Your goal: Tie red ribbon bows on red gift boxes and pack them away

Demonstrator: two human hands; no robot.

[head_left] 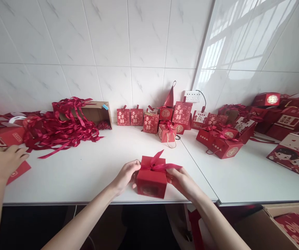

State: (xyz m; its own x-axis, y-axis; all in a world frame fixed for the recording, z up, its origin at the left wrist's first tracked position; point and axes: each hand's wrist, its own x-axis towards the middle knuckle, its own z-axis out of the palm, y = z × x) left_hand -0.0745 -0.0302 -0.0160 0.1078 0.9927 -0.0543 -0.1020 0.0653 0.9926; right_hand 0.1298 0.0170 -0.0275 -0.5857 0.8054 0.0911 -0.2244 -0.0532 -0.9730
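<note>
A red gift box point(152, 180) with a window in its front face is held between my two hands at the table's front edge. Across its top runs a red ribbon point(156, 166), knotted in the middle with loose tails. My left hand point(128, 175) grips the box's left side, thumb near the upper edge. On the opposite side, my right hand point(182, 180) holds the box, its thumb and fingers by the ribbon's right tail. Some of the fingers are hidden behind the box.
A heap of red ribbons point(63, 128) spills from a cardboard box point(94, 114) at the back left. Another person's hand point(6, 159) works at far left. Finished red boxes point(219, 139) stand at the right. An open carton point(256, 222) sits below the table edge point(107, 200).
</note>
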